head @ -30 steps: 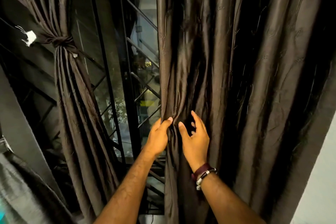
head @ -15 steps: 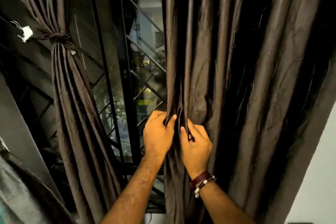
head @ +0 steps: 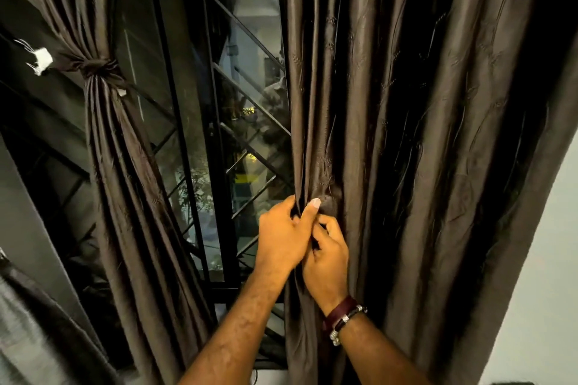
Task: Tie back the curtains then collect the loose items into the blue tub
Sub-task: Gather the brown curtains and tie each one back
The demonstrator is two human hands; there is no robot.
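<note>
Both hands, our left hand (head: pixel 283 233) and right hand (head: pixel 328 255), pinch folds of the hanging dark-brown satin curtain (head: pixel 406 134); next we gather wider fabric rightward before tying.

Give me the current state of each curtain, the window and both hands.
Left curtain: gathered, tied back with a knotted band.
Right curtain: hanging loose, untied, inner edge bunched in both hands.
Left hand: gripping the curtain edge.
Right hand: fingers curled round the folds.
Window: uncovered between the curtains.
</note>
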